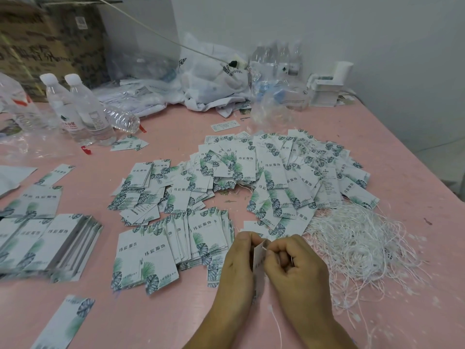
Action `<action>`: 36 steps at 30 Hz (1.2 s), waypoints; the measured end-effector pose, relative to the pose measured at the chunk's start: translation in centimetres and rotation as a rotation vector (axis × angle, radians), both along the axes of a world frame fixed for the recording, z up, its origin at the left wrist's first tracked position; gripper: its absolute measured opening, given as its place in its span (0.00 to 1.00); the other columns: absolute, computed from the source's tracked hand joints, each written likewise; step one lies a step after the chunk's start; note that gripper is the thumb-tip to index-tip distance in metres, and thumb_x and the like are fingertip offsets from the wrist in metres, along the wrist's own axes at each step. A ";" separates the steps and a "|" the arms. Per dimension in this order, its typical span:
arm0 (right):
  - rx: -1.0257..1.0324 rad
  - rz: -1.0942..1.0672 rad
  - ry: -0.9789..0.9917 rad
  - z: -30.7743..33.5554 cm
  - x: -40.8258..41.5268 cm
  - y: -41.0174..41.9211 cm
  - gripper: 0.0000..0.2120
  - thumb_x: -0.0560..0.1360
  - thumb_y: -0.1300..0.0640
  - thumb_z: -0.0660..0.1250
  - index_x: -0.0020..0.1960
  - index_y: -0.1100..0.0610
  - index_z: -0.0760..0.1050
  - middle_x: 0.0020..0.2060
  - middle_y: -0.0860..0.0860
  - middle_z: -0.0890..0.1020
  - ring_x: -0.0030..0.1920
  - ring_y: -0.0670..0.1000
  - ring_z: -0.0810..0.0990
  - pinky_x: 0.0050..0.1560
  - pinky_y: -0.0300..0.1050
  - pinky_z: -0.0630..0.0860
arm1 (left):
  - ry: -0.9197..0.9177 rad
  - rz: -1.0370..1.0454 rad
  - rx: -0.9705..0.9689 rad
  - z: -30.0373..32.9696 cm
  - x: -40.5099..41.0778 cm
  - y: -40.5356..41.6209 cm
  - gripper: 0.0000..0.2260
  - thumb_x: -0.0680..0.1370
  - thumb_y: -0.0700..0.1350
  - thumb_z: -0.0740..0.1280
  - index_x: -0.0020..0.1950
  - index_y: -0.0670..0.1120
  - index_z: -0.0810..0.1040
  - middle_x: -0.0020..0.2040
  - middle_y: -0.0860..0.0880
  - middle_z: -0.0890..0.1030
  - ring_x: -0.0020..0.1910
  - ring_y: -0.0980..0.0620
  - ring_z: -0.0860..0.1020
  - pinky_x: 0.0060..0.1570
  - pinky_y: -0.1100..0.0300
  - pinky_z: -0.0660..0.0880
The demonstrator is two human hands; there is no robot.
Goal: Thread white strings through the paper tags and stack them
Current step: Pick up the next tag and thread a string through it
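Paper tag (pixel 259 258) looks thin and bendy; left hand (pixel 237 268) holds its edge while right hand (pixel 294 265) pinches floppy white string (pixel 276 326).

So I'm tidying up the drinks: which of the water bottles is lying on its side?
The clear bottle right of the two upright white-capped bottles. It lies flat on the pink table; the other two stand.

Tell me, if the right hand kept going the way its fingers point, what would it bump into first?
The right hand has its curled fingers pointing left, so it would meet the paper tag it pinches, then the left hand right behind it.
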State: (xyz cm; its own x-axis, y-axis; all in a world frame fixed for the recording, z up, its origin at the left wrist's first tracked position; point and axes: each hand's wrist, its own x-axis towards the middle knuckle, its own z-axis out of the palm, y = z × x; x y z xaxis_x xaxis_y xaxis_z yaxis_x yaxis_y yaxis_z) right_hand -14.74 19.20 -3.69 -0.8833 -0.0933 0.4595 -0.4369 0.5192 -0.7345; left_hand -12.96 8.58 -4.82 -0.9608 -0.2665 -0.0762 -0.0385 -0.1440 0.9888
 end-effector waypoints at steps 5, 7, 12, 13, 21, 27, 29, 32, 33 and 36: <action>0.032 0.007 0.003 -0.1 -0.1 0.0 0.01 0.69 0.51 0.63 0.39 0.47 0.73 0.34 0.44 0.72 0.32 0.46 0.72 0.31 0.34 0.68 | 0.016 -0.027 -0.039 0.4 0.2 0.0 0.17 0.76 0.58 0.55 0.43 0.46 0.76 0.45 0.40 0.79 0.45 0.45 0.76 0.46 0.48 0.73; 0.035 0.000 0.003 -0.1 -0.1 0.0 0.01 0.69 0.52 0.63 0.38 0.47 0.73 0.34 0.45 0.72 0.31 0.46 0.71 0.31 0.33 0.67 | 0.032 -0.028 -0.072 0.5 0.2 -0.1 0.15 0.77 0.55 0.55 0.41 0.48 0.76 0.43 0.45 0.79 0.43 0.49 0.76 0.43 0.55 0.72; 0.031 -0.005 -0.002 0.1 -0.1 0.0 0.01 0.68 0.53 0.64 0.38 0.47 0.73 0.34 0.45 0.72 0.31 0.45 0.72 0.32 0.31 0.66 | 0.036 -0.042 0.040 0.8 0.2 0.0 0.09 0.75 0.52 0.60 0.40 0.48 0.74 0.39 0.49 0.76 0.39 0.54 0.74 0.41 0.61 0.72; 0.025 -0.005 -0.007 0.1 -0.1 0.0 0.02 0.68 0.54 0.65 0.38 0.47 0.73 0.34 0.45 0.72 0.32 0.45 0.72 0.32 0.30 0.66 | 0.038 -0.050 0.071 0.7 0.2 0.0 0.09 0.74 0.51 0.61 0.41 0.47 0.74 0.39 0.48 0.76 0.40 0.52 0.74 0.42 0.60 0.72; -0.038 0.003 -0.033 0.5 0.0 0.1 0.04 0.68 0.48 0.64 0.38 0.47 0.74 0.34 0.46 0.74 0.32 0.47 0.73 0.31 0.35 0.68 | 0.072 -0.058 0.078 0.2 0.1 0.1 0.09 0.74 0.51 0.64 0.45 0.46 0.76 0.40 0.44 0.78 0.42 0.48 0.75 0.46 0.51 0.71; -0.102 -0.015 -0.092 0.5 0.0 0.2 0.02 0.68 0.54 0.68 0.38 0.47 0.76 0.32 0.44 0.74 0.31 0.45 0.72 0.31 0.30 0.67 | 0.140 -0.006 -0.063 -0.1 0.0 -0.1 0.10 0.77 0.54 0.66 0.48 0.49 0.82 0.44 0.48 0.85 0.45 0.51 0.82 0.46 0.60 0.78; -0.173 -0.017 -0.131 0.6 0.0 0.2 0.02 0.68 0.53 0.69 0.39 0.47 0.77 0.29 0.44 0.73 0.29 0.44 0.71 0.31 0.30 0.67 | 0.162 0.020 -0.113 -0.1 0.2 -0.3 0.11 0.77 0.54 0.66 0.50 0.51 0.84 0.47 0.49 0.86 0.49 0.52 0.83 0.48 0.63 0.78; -0.248 -0.013 -0.165 0.8 -0.1 0.3 0.02 0.67 0.52 0.70 0.40 0.47 0.78 0.29 0.48 0.74 0.30 0.44 0.71 0.31 0.30 0.68 | 0.172 0.024 -0.095 0.1 0.3 -0.4 0.08 0.77 0.49 0.68 0.51 0.49 0.86 0.48 0.48 0.86 0.49 0.51 0.84 0.48 0.64 0.77; -0.266 -0.009 -0.180 0.8 -0.1 0.4 0.02 0.67 0.52 0.70 0.40 0.46 0.78 0.30 0.49 0.74 0.30 0.44 0.71 0.31 0.30 0.68 | 0.165 0.019 -0.078 0.1 0.2 -0.5 0.08 0.77 0.47 0.68 0.51 0.48 0.86 0.48 0.47 0.86 0.49 0.50 0.84 0.49 0.63 0.77; -0.282 0.030 -0.231 0.8 -0.1 0.5 0.04 0.70 0.55 0.73 0.41 0.45 0.80 0.31 0.50 0.76 0.31 0.44 0.72 0.31 0.31 0.70 | 0.150 0.025 -0.034 0.1 0.1 -0.6 0.06 0.75 0.45 0.70 0.49 0.47 0.86 0.46 0.45 0.86 0.47 0.48 0.83 0.48 0.56 0.79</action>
State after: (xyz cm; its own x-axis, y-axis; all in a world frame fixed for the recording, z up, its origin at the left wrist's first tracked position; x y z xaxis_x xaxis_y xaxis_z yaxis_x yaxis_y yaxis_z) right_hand -14.81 19.66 -2.90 -0.9656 -0.0189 0.2595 -0.2547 0.2712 -0.9282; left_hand -12.82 7.96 -4.70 -0.9539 -0.2901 0.0776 0.1135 -0.1091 0.9875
